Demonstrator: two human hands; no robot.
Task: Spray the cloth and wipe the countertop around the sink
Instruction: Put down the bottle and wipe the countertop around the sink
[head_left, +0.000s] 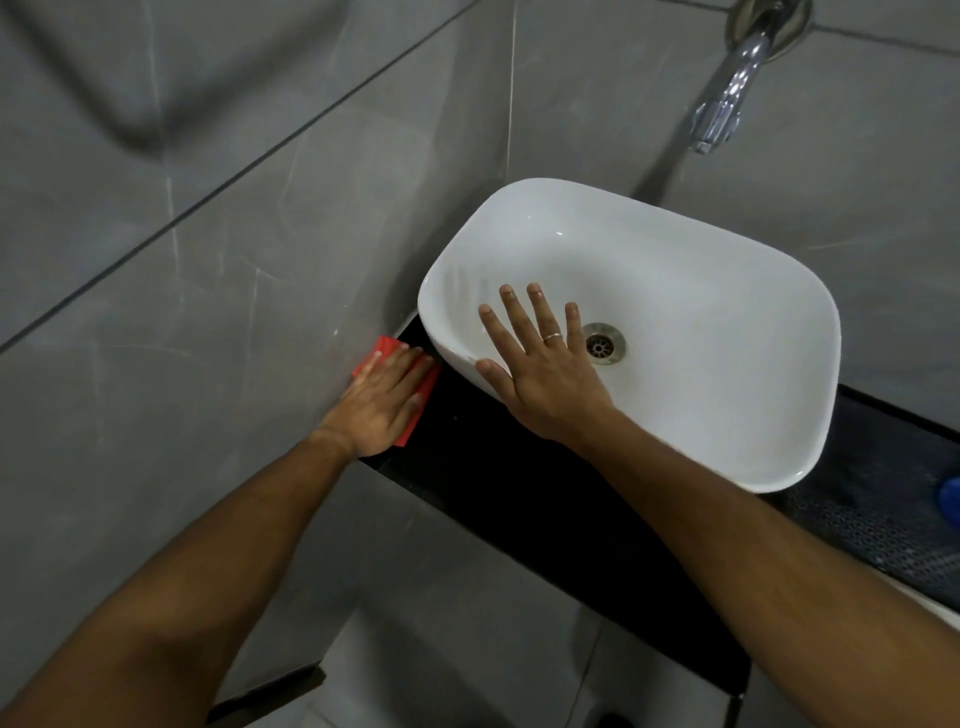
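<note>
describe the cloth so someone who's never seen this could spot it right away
Start at the white oval ceramic basin on the black stone countertop. Go to the narrow strip of countertop on the basin's left, against the grey tiled wall. There the left hand presses flat on a small red folded cloth, the only red thing in view.

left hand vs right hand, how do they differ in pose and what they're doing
The left hand lies flat on the red cloth, pressing it to the black countertop by the wall; the right hand holds nothing. The left hand's fingers are together; the right hand's are spread over the white sink. Only the right hand shows a ring. Both are bare, palm down.
</note>
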